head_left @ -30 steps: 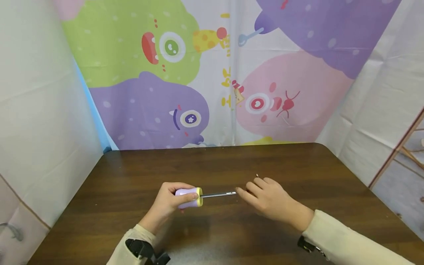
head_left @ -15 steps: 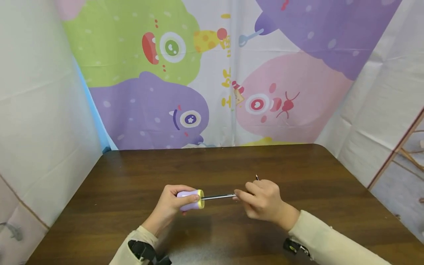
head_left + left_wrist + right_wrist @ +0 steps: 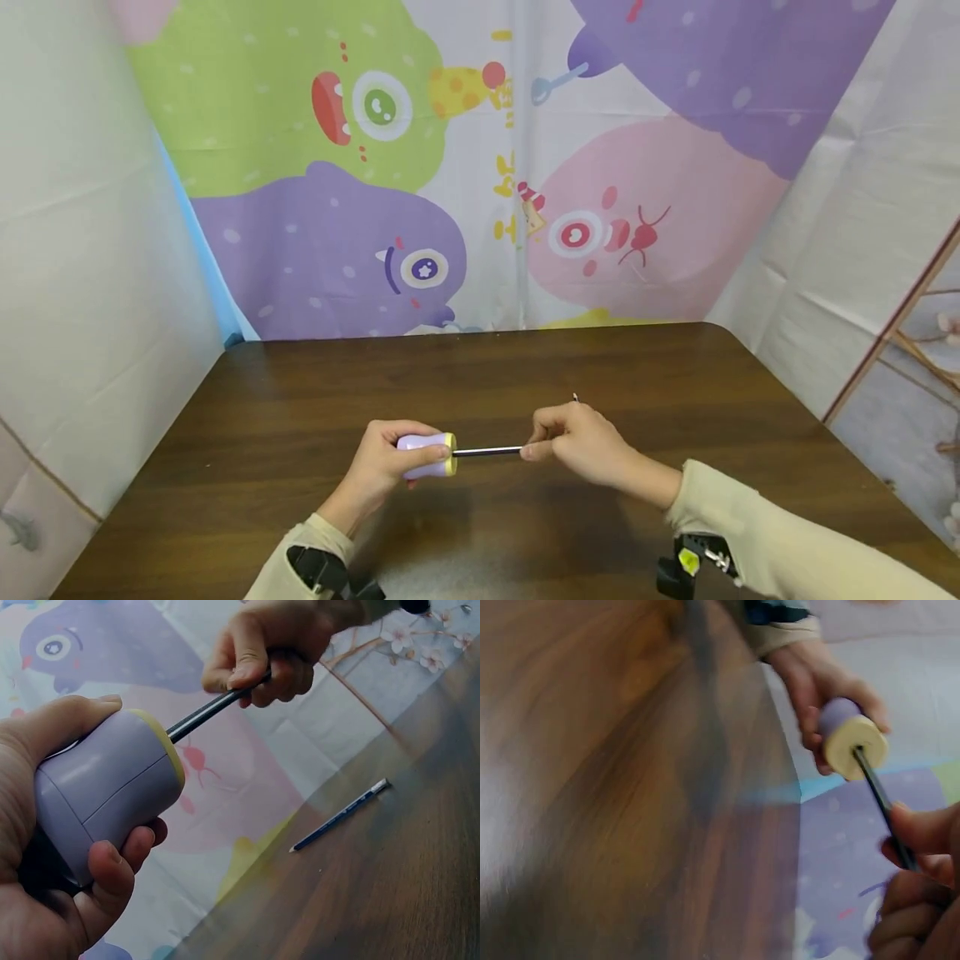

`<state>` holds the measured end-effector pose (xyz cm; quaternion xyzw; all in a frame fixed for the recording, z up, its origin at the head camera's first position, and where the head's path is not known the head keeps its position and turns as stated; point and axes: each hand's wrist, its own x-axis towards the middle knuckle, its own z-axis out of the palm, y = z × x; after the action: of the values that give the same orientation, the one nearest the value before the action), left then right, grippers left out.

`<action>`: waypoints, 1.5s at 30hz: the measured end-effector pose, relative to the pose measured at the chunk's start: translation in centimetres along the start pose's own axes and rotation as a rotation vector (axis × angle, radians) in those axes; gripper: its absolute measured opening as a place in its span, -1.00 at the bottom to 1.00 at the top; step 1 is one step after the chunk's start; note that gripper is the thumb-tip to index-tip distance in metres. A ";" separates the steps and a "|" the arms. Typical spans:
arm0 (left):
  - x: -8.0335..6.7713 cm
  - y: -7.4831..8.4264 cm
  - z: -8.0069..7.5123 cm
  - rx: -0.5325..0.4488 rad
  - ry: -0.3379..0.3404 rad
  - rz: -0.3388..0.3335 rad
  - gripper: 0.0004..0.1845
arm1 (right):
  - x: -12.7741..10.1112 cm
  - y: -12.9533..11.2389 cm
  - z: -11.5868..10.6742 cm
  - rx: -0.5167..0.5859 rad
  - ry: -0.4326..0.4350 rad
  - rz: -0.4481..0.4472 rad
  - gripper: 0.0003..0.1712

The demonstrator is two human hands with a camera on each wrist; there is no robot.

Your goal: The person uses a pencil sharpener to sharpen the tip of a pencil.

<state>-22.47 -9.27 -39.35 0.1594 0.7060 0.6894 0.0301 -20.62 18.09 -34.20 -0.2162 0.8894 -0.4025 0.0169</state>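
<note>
here the left hand (image 3: 390,461) wraps the lilac sharpener (image 3: 426,455) to steady it, while the right hand (image 3: 577,442) pinches the pencil (image 3: 486,452) seated in its opening, above the surface (image 3: 300,400).

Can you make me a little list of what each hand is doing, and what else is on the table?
left hand: grips a purple pencil sharpener with a yellow end, held above the table
right hand: pinches a dark pencil
pencil: one end sits in the sharpener's yellow end
second pencil: blue, lies alone on the table
table: dark brown wood
backdrop: cartoon monsters
</note>
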 end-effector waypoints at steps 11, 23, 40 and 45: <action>0.2 -0.4 0.2 0.063 -0.117 0.071 -0.69 | -0.1 1.8 -0.7 0.616 -0.536 0.617 -0.71; 0.4 0.1 -0.3 0.070 -0.043 0.028 -0.69 | -1.7 2.6 -1.1 -0.586 0.121 -0.738 -0.81; -0.2 -0.1 0.2 -0.075 -0.032 -0.013 -0.67 | 1.6 2.8 1.6 -0.562 0.808 -1.213 -0.79; 0.0 0.3 -0.1 -0.025 0.009 -0.019 -0.71 | 0.2 2.0 2.4 -0.252 0.524 -0.541 -0.82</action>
<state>-22.45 -9.42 -39.09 0.1490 0.6991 0.6984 0.0354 -21.04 17.45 -37.26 -0.3333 0.8169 -0.3216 -0.3438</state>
